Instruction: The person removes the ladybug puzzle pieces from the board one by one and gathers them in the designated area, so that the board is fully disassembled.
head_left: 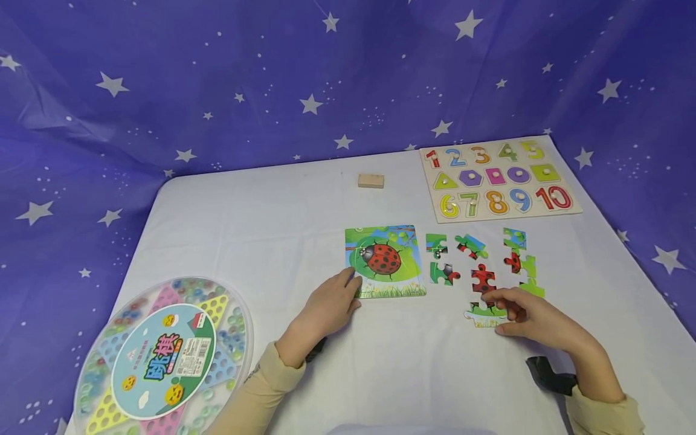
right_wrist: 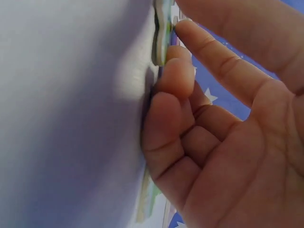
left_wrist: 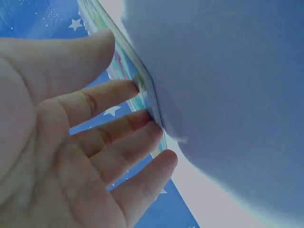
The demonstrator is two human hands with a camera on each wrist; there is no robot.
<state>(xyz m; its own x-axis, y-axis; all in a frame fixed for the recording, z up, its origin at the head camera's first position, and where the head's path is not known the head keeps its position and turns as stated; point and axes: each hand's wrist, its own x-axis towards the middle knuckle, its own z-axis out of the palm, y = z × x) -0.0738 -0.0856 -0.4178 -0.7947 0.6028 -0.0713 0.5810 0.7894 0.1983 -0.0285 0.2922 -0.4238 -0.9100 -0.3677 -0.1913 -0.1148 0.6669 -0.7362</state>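
A square board [head_left: 385, 261] with a ladybug picture lies flat mid-table. My left hand [head_left: 331, 302] rests by its lower left corner, fingers loosely extended and fingertips at the edge; the left wrist view has these fingertips [left_wrist: 154, 128] along the board's side. Right of the board lie loose ladybug jigsaw pieces, among them a red spotted piece [head_left: 482, 277] and a green-and-white bottom piece [head_left: 484, 318]. My right hand [head_left: 535, 317] is over the bottom piece, index finger and thumb spread at its edges. In the right wrist view the other fingers [right_wrist: 164, 123] bend toward the table.
A wooden number-and-shape board [head_left: 500, 179] lies at the back right. A small wooden block [head_left: 371, 180] sits behind the ladybug board. A round Chinese checkers set [head_left: 163, 356] with marbles fills the front left. More jigsaw pieces [head_left: 444, 273] lie between the ladybug board and my right hand.
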